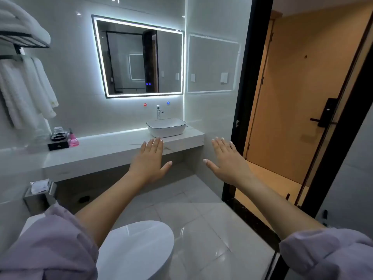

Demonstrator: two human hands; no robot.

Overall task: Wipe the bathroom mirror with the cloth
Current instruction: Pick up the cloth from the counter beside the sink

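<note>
Glossy pale floor (201,219) across the lower part of the view, closed in by white tiled walls. To the right, behind a black frame, a wooden door (292,98) with a dark lock handle (325,116). On the far wall the mirror (139,57), rectangular, with a bright white light strip all along its edge, fixed above the bench (105,150) and directly over the basin (166,127), well apart from both hands. Long white marble bench from the left wall to the corner, lit from the back edge. At the bottom, close to the camera, a white toilet lid (137,249), closed. White towels (24,89) on a black rack (24,40) at upper left, some folded on top, some hanging below. Two bare forearms out of rolled lilac sleeves (50,249), stretched forward. Left hand (150,162) flat, palm down, fingers straight and close together, thumb out to the side, holding nothing, seen against the front edge of the bench just below the basin. Right hand (228,160) in the same flat, fully spread pose, also holding nothing, seen against the corner beside the black frame. White basin with a dark rim at the right end of the bench, chrome tap (158,112) behind it. Steel tissue holder (40,195) on the left wall under the bench. At the left end of the bench a black tray (58,145) with a glass (58,130) on it, a pink bottle (73,139) just beside. Small red mark (145,104) and blue mark (168,102) on the wall, either side of the tap.
</note>
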